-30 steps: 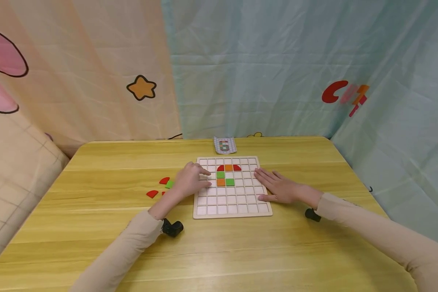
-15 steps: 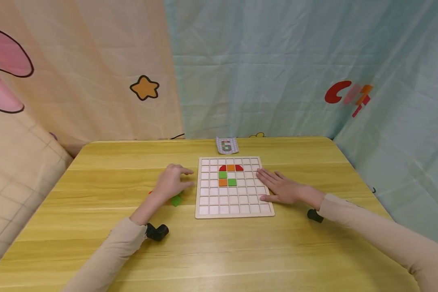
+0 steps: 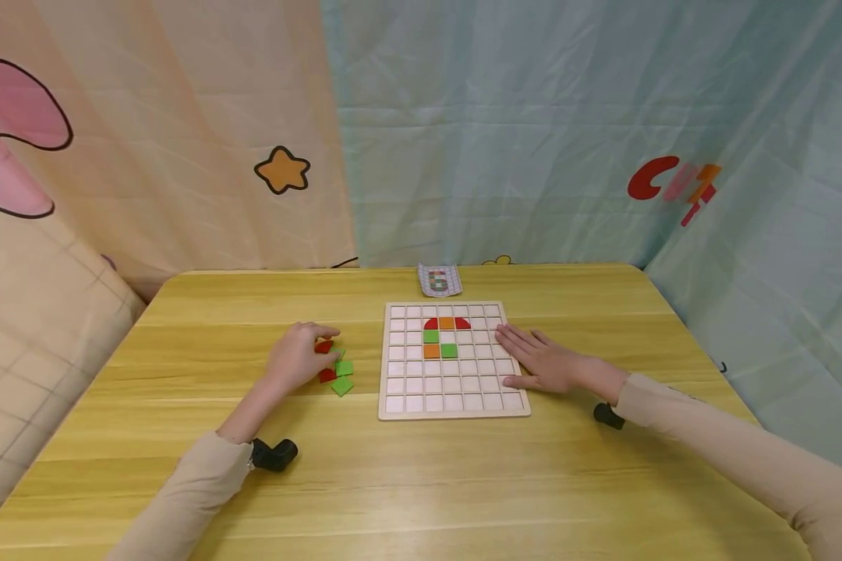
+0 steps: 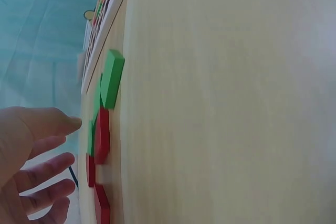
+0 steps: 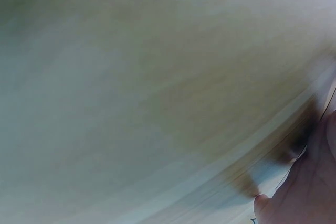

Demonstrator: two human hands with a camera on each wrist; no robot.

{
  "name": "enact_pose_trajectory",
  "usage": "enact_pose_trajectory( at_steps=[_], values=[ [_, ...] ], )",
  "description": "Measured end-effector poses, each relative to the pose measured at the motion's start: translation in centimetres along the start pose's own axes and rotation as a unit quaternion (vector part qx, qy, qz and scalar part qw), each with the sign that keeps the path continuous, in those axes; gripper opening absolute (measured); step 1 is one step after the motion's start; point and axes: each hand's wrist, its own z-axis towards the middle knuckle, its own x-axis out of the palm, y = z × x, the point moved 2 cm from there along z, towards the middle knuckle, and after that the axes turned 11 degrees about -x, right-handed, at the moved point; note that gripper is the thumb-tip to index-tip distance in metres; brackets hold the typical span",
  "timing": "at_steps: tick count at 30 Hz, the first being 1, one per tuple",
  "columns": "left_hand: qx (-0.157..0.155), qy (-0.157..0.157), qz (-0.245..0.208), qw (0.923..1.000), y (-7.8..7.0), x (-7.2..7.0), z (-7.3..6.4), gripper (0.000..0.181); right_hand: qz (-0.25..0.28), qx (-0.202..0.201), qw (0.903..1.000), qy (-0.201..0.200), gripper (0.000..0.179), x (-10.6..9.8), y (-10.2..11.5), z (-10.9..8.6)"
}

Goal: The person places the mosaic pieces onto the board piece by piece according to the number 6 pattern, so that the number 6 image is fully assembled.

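Observation:
My left hand (image 3: 300,354) is over a small pile of loose tiles left of the board. Its thumb and fingers are apart with nothing between them. The pile has green square tiles (image 3: 341,386) and red quarter-round tiles (image 3: 328,375), some hidden by the hand. The left wrist view shows the thumb close above a green tile (image 4: 112,80) and red tiles (image 4: 103,135). My right hand (image 3: 543,362) lies flat with its fingertips on the right edge of the white gridded board (image 3: 477,401). Set in the grid are an orange tile (image 3: 447,322), red quarter-rounds (image 3: 431,323) and green squares (image 3: 449,351).
Behind the board lies a paper card (image 3: 440,280) with a coloured grid figure. Black devices (image 3: 275,455) are worn at both wrists. The wooden table (image 3: 421,483) reaches back to printed curtains (image 3: 533,156).
My left hand has moved left from over the board's left edge to the loose tiles, baring the green ones on their right. My right hand has stayed on the board; the tiles in the grid look the same.

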Motion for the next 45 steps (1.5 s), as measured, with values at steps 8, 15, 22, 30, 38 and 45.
enact_pose_trajectory(
  at_steps=[8,15,22,30,38,45],
  values=[
    [-0.027,0.011,0.012,0.9995,1.7,-0.5,-0.2,0.034,0.003,0.007,0.9999,0.008,0.086,0.0,0.0,-0.1],
    [-0.04,0.027,0.023,0.9986,2.2,-0.4,-0.1,0.033,0.002,0.011,0.9999,0.013,0.086,-0.1,0.0,-0.3],
    [-0.028,0.027,0.03,0.9988,2.4,-0.2,0.5,0.03,0.006,0.006,0.9999,0.01,0.085,-0.1,0.1,-0.2],
    [-0.017,0.036,0.044,0.9983,2.1,-0.2,1.1,0.028,-0.005,0.001,1.0,-0.002,0.085,0.0,0.1,-0.2],
    [-0.034,0.046,0.052,0.997,2.0,-0.2,1.4,0.033,-0.01,-0.021,0.9995,-0.022,0.084,-0.4,0.6,-0.3],
    [-0.039,0.042,0.056,0.9968,2.0,-0.1,1.4,0.036,-0.012,-0.028,0.9992,-0.027,0.085,-0.5,0.6,-0.4]
  ],
)
